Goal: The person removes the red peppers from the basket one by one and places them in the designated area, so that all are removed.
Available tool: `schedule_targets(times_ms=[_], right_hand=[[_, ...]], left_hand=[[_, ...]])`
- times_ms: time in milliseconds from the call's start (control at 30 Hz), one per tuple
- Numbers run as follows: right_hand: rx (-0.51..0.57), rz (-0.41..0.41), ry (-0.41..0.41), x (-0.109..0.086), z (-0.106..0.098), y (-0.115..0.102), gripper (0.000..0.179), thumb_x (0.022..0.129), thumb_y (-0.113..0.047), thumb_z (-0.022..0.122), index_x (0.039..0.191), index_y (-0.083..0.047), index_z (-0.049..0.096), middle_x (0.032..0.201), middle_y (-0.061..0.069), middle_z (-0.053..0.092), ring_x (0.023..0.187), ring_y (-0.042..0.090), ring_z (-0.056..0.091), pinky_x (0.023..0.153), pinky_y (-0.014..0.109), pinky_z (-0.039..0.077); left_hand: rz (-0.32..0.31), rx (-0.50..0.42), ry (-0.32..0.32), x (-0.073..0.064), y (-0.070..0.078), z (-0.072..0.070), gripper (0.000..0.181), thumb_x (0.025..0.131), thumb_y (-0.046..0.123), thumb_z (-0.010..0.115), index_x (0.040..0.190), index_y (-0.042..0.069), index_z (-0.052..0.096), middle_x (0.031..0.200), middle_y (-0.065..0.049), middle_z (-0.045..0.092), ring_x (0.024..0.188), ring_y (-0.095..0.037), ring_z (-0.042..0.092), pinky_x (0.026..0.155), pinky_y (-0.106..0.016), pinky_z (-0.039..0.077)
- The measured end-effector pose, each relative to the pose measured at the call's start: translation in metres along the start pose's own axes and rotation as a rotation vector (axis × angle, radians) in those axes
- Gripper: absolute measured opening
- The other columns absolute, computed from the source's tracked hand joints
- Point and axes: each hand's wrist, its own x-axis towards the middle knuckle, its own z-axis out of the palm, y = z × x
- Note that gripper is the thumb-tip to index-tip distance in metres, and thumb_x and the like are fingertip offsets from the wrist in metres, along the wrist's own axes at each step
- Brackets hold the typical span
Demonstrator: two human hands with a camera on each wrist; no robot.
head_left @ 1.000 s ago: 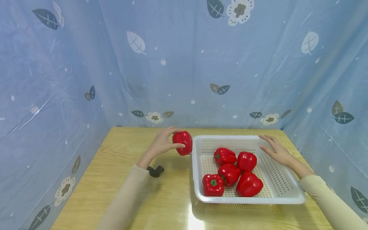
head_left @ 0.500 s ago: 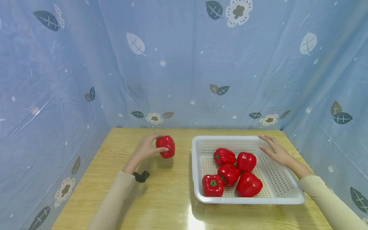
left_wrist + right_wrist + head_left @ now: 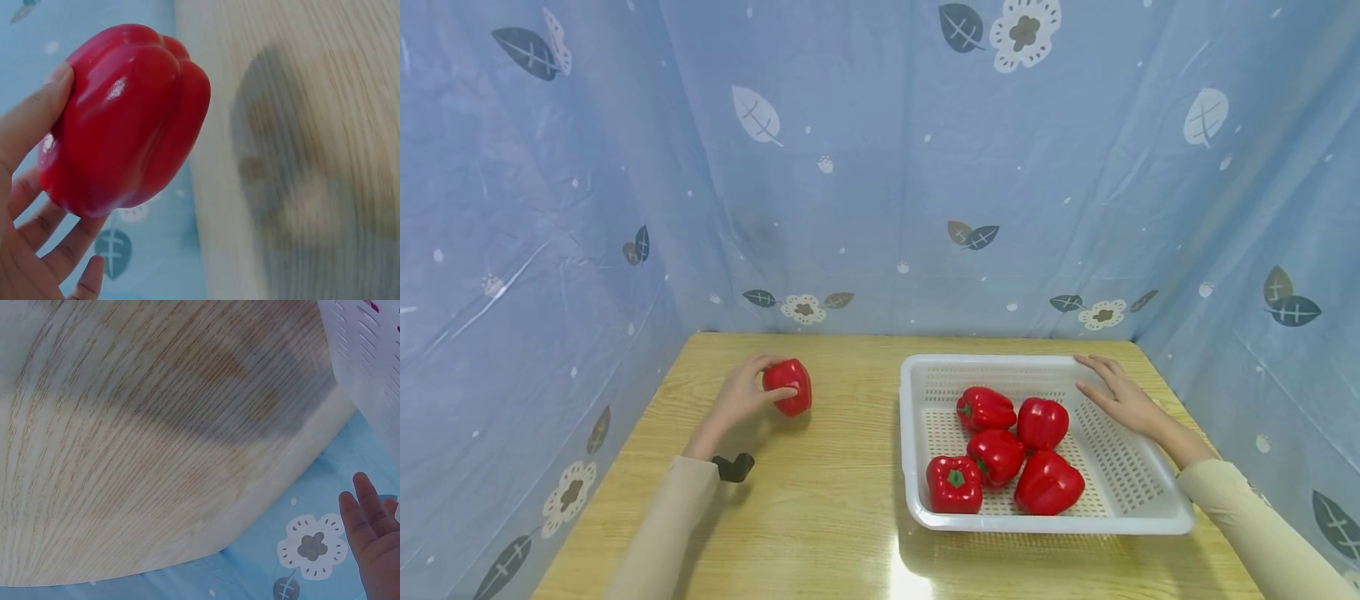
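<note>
My left hand (image 3: 741, 398) grips a glossy red bell pepper (image 3: 789, 387) over the left part of the table. In the left wrist view, thumb and fingers hold the pepper (image 3: 128, 119) at its sides, its lobed end facing away from the palm. A shadow falls on the wood beside it. Over at the right, my right hand (image 3: 1123, 402) rests with extended fingers at the right rim of a white plastic basket (image 3: 912, 442). Several red bell peppers lie inside, among them one with its green stem up (image 3: 955, 485) at the front left corner.
The wooden table (image 3: 827, 500) runs back to a blue patterned curtain (image 3: 865, 167), which also hangs along both sides. A black strap mount (image 3: 734, 467) sits on my left wrist. The right wrist view shows the table's rounded edge (image 3: 281, 487) beside the basket wall (image 3: 369, 362).
My left hand has carried the bell pepper leftward, from beside the basket's left rim to the left part of the table. The right hand, basket and other peppers have stayed put.
</note>
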Motion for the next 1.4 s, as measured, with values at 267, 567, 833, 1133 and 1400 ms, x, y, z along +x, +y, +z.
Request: schedule_targets(times_ms=[267, 567, 833, 1133, 1400], right_hand=[[-0.001, 0.007, 0.005, -0.003, 0.0, 0.001, 0.057, 0.095, -0.032, 0.05, 0.144, -0.01, 0.031, 0.14, 0.03, 0.026, 0.123, 0.052, 0.03, 0.086, 0.075, 0.026], [-0.014, -0.002, 0.016, 0.001, 0.0, 0.002, 0.057, 0.095, -0.031, 0.05, 0.144, -0.012, 0.031, 0.14, 0.029, 0.027, 0.121, 0.051, 0.032, 0.085, 0.075, 0.028], [-0.013, 0.015, -0.011, 0.001, -0.001, 0.002, 0.058, 0.095, -0.033, 0.049, 0.143, -0.007, 0.03, 0.141, 0.03, 0.025, 0.122, 0.053, 0.03, 0.085, 0.076, 0.027], [-0.012, 0.004, -0.003, 0.001, 0.001, 0.005, 0.057, 0.095, -0.032, 0.049, 0.144, -0.009, 0.03, 0.14, 0.03, 0.026, 0.121, 0.053, 0.032, 0.085, 0.076, 0.027], [-0.008, 0.004, -0.002, 0.001, 0.0, 0.003, 0.056, 0.095, -0.029, 0.051, 0.144, -0.01, 0.031, 0.14, 0.029, 0.027, 0.121, 0.052, 0.032, 0.085, 0.075, 0.028]], left_hand=[[-0.031, 0.005, 0.021, -0.007, -0.02, -0.009, 0.063, 0.075, 0.039, 0.075, 0.126, 0.009, 0.055, 0.12, -0.012, 0.054, 0.111, -0.034, 0.052, 0.09, -0.055, 0.044], [-0.065, 0.031, 0.033, -0.011, -0.036, -0.021, 0.064, 0.076, 0.036, 0.075, 0.127, 0.004, 0.053, 0.121, -0.019, 0.051, 0.112, -0.039, 0.05, 0.09, -0.059, 0.042], [-0.04, 0.059, 0.009, -0.011, -0.046, -0.027, 0.064, 0.076, 0.031, 0.076, 0.126, 0.0, 0.053, 0.119, -0.021, 0.053, 0.112, -0.041, 0.049, 0.091, -0.061, 0.04], [-0.041, 0.05, -0.028, -0.009, -0.057, -0.026, 0.066, 0.078, 0.034, 0.074, 0.13, 0.001, 0.05, 0.127, -0.023, 0.05, 0.117, -0.042, 0.046, 0.093, -0.059, 0.04], [-0.058, 0.055, -0.068, -0.008, -0.058, -0.028, 0.066, 0.081, 0.037, 0.07, 0.132, 0.002, 0.047, 0.132, -0.024, 0.046, 0.12, -0.041, 0.043, 0.095, -0.059, 0.038]])
